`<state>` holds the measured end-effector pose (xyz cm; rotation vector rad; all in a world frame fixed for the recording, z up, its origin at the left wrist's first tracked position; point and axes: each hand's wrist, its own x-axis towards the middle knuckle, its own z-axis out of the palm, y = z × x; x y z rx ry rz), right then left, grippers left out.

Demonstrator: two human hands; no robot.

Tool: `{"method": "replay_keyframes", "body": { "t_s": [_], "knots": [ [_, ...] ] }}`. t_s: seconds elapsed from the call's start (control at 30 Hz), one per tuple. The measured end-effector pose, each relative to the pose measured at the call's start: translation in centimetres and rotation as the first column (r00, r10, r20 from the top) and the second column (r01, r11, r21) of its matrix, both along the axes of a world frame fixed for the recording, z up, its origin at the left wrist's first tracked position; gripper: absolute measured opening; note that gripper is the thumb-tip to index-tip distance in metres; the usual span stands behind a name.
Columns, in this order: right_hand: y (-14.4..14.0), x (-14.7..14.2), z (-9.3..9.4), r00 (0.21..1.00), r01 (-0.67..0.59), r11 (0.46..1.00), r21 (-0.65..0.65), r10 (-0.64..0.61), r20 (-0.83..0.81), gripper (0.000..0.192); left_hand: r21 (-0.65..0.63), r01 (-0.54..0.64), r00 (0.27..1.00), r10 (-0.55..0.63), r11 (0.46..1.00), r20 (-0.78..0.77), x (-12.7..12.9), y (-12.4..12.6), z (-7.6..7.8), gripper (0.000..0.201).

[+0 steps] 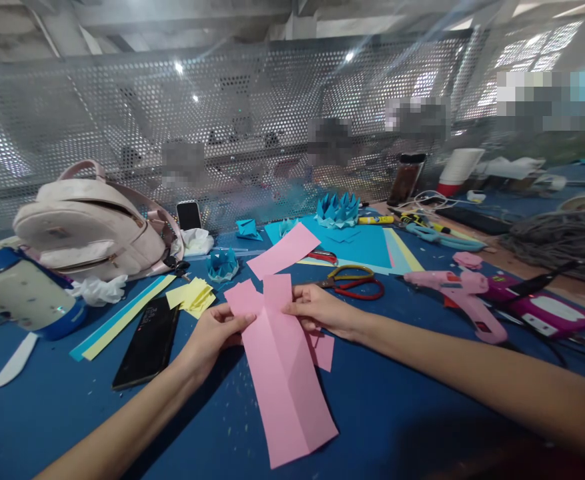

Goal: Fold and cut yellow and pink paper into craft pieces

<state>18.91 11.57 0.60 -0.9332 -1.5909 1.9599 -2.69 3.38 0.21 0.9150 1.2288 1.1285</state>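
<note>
A long pink paper strip [283,373] with a lengthwise crease lies on the blue table [387,400]. My left hand [215,333] pinches its left edge near the far end. My right hand [319,310] pinches the right edge opposite. The strip's far end [259,293] is folded into two flaps. A smaller pink piece [323,350] lies under my right hand. Another pink strip [283,251] lies farther back. Red-and-yellow scissors [355,281] rest just beyond my right hand.
A black phone [147,341] and yellow paper squares [192,295] lie to the left, with a pink backpack [92,230] behind. A pink glue gun [459,297] sits on the right. Blue folded paper crowns [337,210] stand near the perforated metal screen [122,120].
</note>
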Motion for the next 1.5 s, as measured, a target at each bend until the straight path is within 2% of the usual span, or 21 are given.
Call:
{"method": "replay_keyframes", "body": {
  "t_s": [0.2, 0.4, 0.67, 0.93, 1.1, 1.33, 1.5],
  "knots": [
    [-0.21, -0.08, 0.09, 1.0, -0.004, 1.0, 0.007, 0.004, -0.015, 0.046, -0.04, 0.09, 0.996, -0.091, 0.995, -0.027, 0.08, 0.01, 0.36, 0.047],
    [-0.29, -0.04, 0.26, 0.999, -0.022, 1.0, 0.019, 0.021, 0.023, 0.047, -0.054, 0.042, 0.998, -0.045, 0.998, -0.054, 0.11, -0.02, 0.23, 0.044],
    [-0.5, -0.13, 0.2, 1.0, -0.016, 0.999, 0.031, 0.015, 0.008, 0.045, -0.05, 0.048, 0.998, -0.05, 0.998, -0.046, 0.23, -0.11, 0.55, 0.046],
    [-0.38, 0.28, 0.72, 0.981, -0.192, 0.981, 0.025, 0.191, 0.021, 0.053, -0.032, 0.035, 0.998, -0.037, 0.999, -0.057, 0.03, 0.03, -0.08, 0.047],
    [-0.64, -0.02, 0.46, 0.995, -0.078, 0.997, 0.02, 0.077, 0.06, 0.037, -0.039, 0.03, 0.997, -0.033, 0.999, -0.067, 0.06, -0.12, -0.19, 0.047],
    [-0.82, -0.39, -0.11, 0.999, -0.019, 0.998, 0.054, 0.017, 0.036, 0.037, -0.038, -0.001, 0.999, -0.001, 0.999, -0.054, 0.22, -0.12, 0.08, 0.045],
    [-0.94, -0.32, -0.1, 1.0, 0.023, 0.999, 0.046, -0.022, -0.012, 0.04, -0.045, 0.041, 0.998, -0.043, 0.998, -0.041, 0.25, -0.06, 0.35, 0.045]
  ]
}}
